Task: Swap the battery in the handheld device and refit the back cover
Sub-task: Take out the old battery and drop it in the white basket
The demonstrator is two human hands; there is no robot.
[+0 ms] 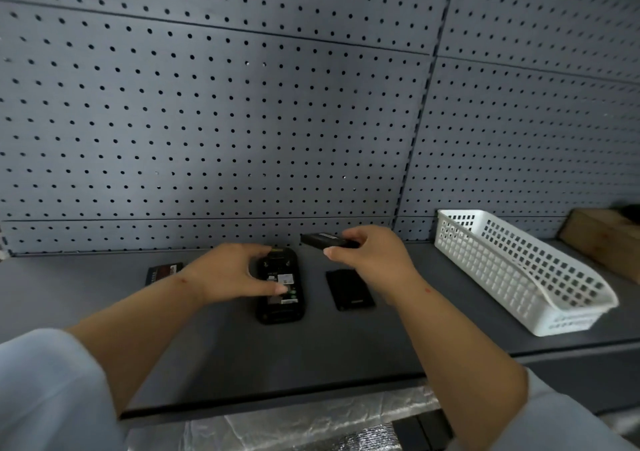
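A black handheld device (pixel 281 298) lies face down on the grey shelf, its back open and the labelled battery bay showing. My left hand (pixel 228 272) rests on its left side, fingers at the top end and thumb across the bay. My right hand (pixel 372 255) holds a black battery (pixel 325 240) in the air, just above and right of the device's top. The black back cover (pixel 349 289) lies flat on the shelf to the right of the device. Another battery with a red label (pixel 162 272) lies at the left, partly hidden by my left wrist.
A white perforated plastic basket (pixel 519 270) stands at the right on the shelf (pixel 311 346). Behind it is a brown cardboard box (pixel 606 239). A grey pegboard wall (pixel 242 121) rises right behind the work area. Silver foil material (pixel 294 423) lies below the shelf's front edge.
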